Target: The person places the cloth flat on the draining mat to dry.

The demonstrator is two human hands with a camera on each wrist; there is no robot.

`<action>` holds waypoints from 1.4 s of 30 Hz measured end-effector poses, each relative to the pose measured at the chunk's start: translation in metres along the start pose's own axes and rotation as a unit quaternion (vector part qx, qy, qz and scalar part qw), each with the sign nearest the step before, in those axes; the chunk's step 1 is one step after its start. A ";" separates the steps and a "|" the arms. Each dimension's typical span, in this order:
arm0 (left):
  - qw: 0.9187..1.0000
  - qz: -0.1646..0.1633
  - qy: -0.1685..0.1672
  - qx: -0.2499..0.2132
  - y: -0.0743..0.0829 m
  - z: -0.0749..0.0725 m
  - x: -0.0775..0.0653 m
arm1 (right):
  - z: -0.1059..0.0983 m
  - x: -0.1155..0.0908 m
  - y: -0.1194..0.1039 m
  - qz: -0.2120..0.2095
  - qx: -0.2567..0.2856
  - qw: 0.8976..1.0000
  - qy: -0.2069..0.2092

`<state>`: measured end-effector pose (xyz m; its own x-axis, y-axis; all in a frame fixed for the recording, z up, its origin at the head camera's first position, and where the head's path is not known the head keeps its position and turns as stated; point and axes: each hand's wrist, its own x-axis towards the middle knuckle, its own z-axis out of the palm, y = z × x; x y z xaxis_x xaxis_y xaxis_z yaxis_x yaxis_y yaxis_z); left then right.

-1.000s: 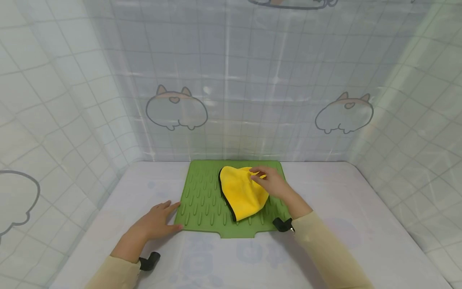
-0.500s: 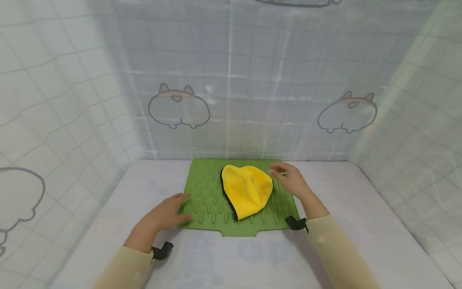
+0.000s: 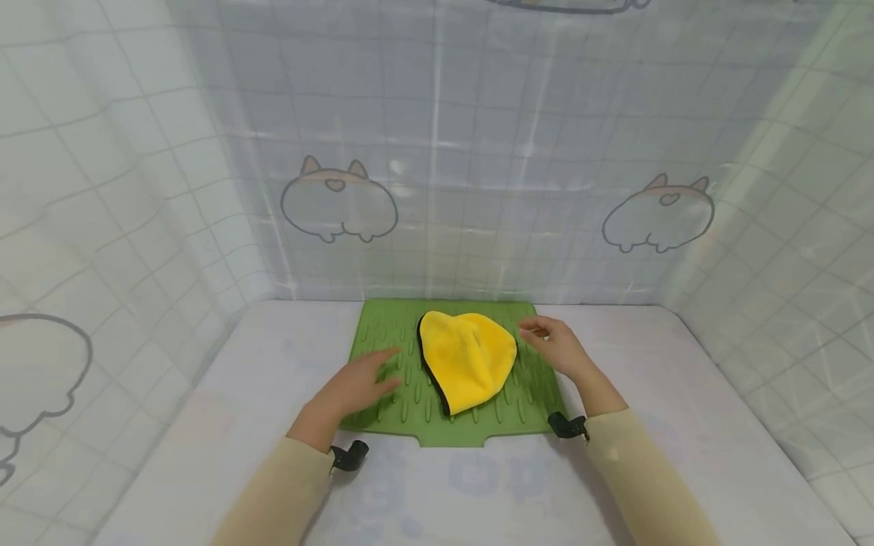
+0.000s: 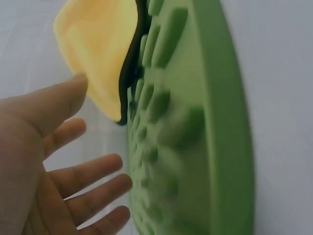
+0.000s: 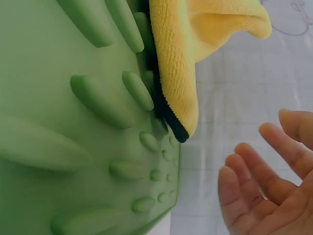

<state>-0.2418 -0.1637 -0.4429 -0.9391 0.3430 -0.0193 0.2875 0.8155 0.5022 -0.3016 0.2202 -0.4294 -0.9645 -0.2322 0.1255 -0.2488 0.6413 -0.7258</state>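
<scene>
A yellow cloth [image 3: 467,360] with a black edge lies bunched on a green ridged mat [image 3: 389,413] in the head view. My left hand [image 3: 355,387] hovers over the mat's left part, fingers spread toward the cloth. In the left wrist view its fingers [image 4: 88,174] are apart from the cloth [image 4: 100,44], with nothing held. At the mat's right edge my right hand [image 3: 556,349] hangs beside the cloth, its fingers loosely bent. The right wrist view shows those fingers [image 5: 264,171] holding nothing, a gap away from the cloth's dark-edged corner [image 5: 183,112].
The mat lies on a white table [image 3: 273,341] with faint printing, against a grid-patterned back wall [image 3: 464,227] with cartoon animal drawings. Similar sheeting [image 3: 102,265] stands along the left and right sides. A small black device [image 3: 351,455] sits on each wrist.
My right hand has let go of the cloth and drawn back to the right. My left hand has moved right from the mat's edge to over the mat. The cloth lies nearly where it was.
</scene>
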 end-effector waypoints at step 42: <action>0.978 -0.085 0.013 -0.192 0.040 0.037 0.040 | 0.016 0.020 0.009 0.110 0.101 0.982 -0.119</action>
<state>-0.2609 -0.1000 -0.4556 -0.9730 0.2019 -0.1117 0.0396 0.6232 0.7811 -0.3214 0.2099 -0.4445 -0.9395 -0.2827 -0.1936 0.0097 0.5430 -0.8397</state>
